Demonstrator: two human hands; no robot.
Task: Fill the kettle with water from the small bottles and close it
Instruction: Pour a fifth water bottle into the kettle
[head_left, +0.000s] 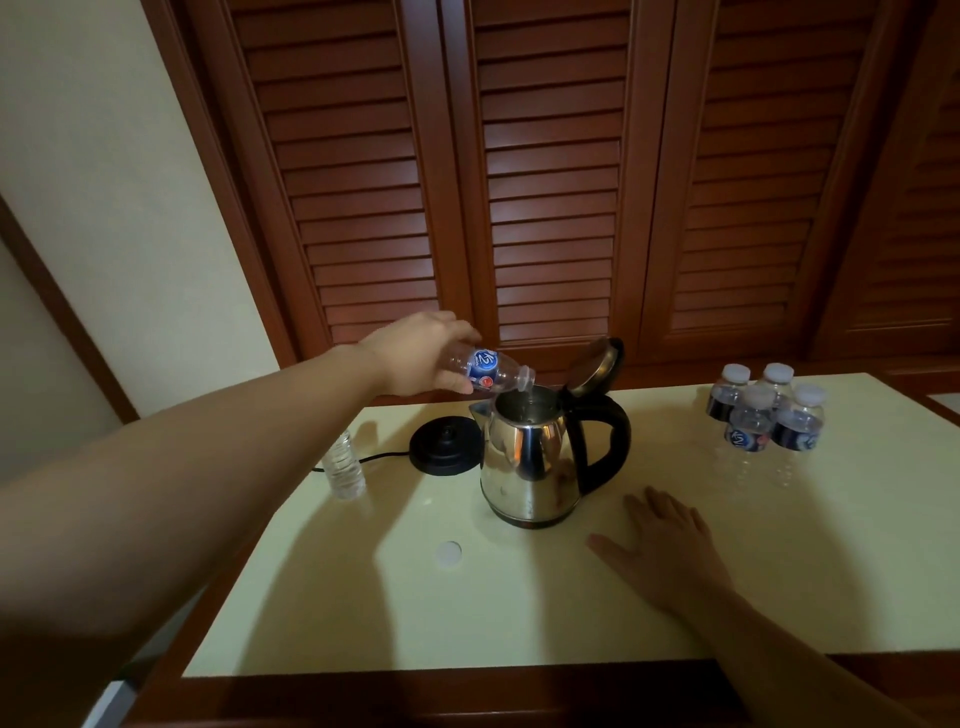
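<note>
Four capped bottles (763, 410) grouped at table (519, 597) right. Left hand (415, 353) grips uncapped bottle (483, 371) tilted, mouth over open kettle (535, 457), lid (592, 364) up. Right hand (670, 545) flat on table, fingers spread, holding nothing. Cap (449, 553) lies near front.

The left forearm (156, 493) hid part of the unlabelled bottle (344, 467) and the base's cord (363, 460). The held bottle (485, 371) looked blurred; any water stream could not be made out.

Head-worn view, downward over table (519, 597)
</note>
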